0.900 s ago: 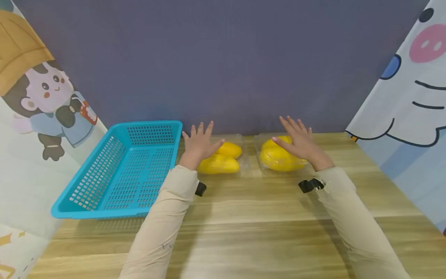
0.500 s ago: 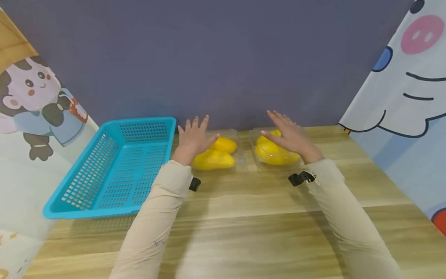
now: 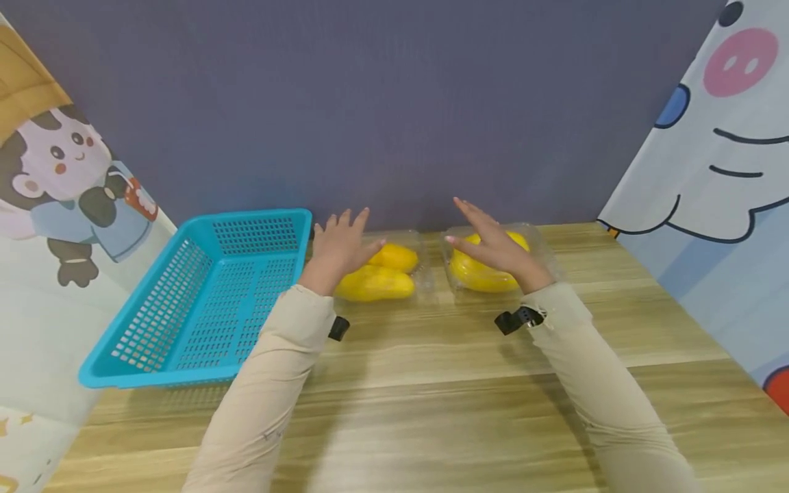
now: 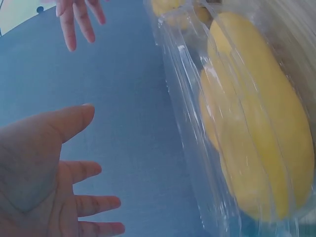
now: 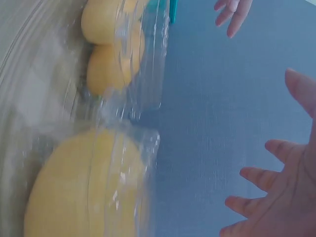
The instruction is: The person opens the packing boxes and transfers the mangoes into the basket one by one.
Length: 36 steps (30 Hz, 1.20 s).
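Two clear plastic boxes stand side by side at the back of the table, each with yellow, mango-like fruits inside. My left hand (image 3: 337,252) hovers over the left box (image 3: 427,279), fingers spread and holding nothing; its palm and part of its fingers show in the left wrist view. Two long yellow fruits (image 3: 377,283) show beside its thumb. Above the right box (image 3: 542,250) is my right hand (image 3: 501,252), thumb apart from the straight fingers, and it hides part of the yellow fruit (image 3: 477,275) in there. In the right wrist view the box's plastic lid (image 5: 148,143) lies beside the spread fingers.
A turquoise perforated basket (image 3: 203,375) sits on the left of the wooden table (image 3: 431,411), close to the left box. A dark grey panel (image 3: 394,116) rises right behind the boxes. Cartoon-printed sheets (image 3: 709,198) flank both sides.
My right hand has shifted left over its box, uncovering the box's right part. The left hand keeps about the same place over the left box. The head view has moved slightly.
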{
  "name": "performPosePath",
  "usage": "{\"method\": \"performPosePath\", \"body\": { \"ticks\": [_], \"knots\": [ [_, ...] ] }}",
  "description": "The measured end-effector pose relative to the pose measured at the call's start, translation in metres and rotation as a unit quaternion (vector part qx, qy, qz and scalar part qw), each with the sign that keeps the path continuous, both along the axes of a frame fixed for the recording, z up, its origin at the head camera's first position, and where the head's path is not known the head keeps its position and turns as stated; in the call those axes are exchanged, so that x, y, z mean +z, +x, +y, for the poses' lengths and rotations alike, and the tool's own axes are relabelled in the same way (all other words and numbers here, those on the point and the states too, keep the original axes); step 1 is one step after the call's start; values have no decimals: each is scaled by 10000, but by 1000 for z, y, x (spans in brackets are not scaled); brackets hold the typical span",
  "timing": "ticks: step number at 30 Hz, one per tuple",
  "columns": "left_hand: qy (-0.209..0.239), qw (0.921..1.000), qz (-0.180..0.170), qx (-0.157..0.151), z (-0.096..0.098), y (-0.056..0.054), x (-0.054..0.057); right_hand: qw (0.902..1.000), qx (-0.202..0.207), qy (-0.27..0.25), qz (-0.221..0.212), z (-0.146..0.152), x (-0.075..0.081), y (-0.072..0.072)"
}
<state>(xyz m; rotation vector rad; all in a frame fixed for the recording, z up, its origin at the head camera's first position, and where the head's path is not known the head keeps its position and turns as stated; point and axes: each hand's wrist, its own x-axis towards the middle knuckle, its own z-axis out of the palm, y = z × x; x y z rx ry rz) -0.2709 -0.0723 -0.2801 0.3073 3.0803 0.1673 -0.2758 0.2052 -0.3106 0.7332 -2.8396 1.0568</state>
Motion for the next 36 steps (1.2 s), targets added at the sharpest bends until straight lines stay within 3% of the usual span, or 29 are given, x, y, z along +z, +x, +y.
{"method": "performPosePath", "body": {
  "ticks": [12,17,21,36],
  "knots": [
    [178,9987,-450,-130,-13,5,4,9969,332,-466,-535,-26,-12,6],
    [112,9983,-536,-197,-16,5,3,9962,369,-552,-564,-35,-19,8],
    [89,9976,-634,-260,-18,5,2,9973,287,-502,-463,-41,-24,10],
    [3,9933,-1049,-492,-17,8,-3,9935,-176,-587,-961,-61,-39,27]
  ]
}}
